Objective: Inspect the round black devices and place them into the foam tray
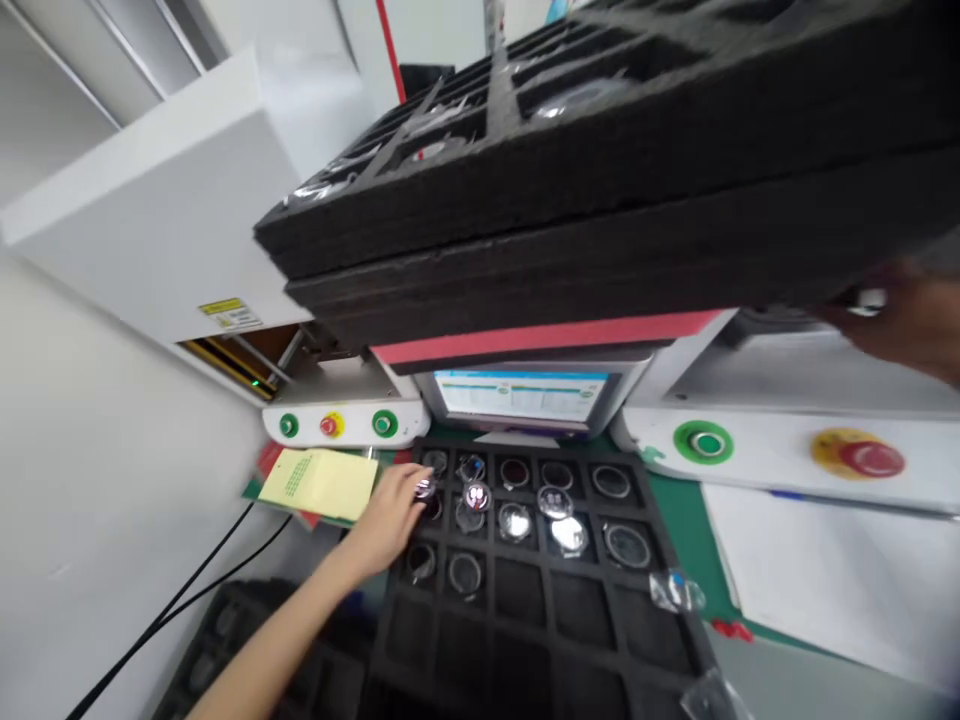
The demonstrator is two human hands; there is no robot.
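My left hand (386,522) reaches over the left edge of a black foam tray (514,628). Its fingers close on a small round disc (425,487) with a shiny dark face, which looks like a watch face. Several similar glass discs sit in the tray's upper compartments. A disc with lit marks (476,495) and another disc (555,502) lie across the dividers between compartments. At the right edge, my right hand (911,318) is blurred, beside the right-hand machine opening. A small dark thing with a bright spot shows at its fingers; I cannot make it out.
Stacked black foam trays (525,235) fill the upper view, above a monitor (521,393). Machine panels carry a green button (706,443) and a red stop button (870,457). Yellow paper (322,484) lies left, white sheets (832,570) right. Cables (202,600) run at lower left.
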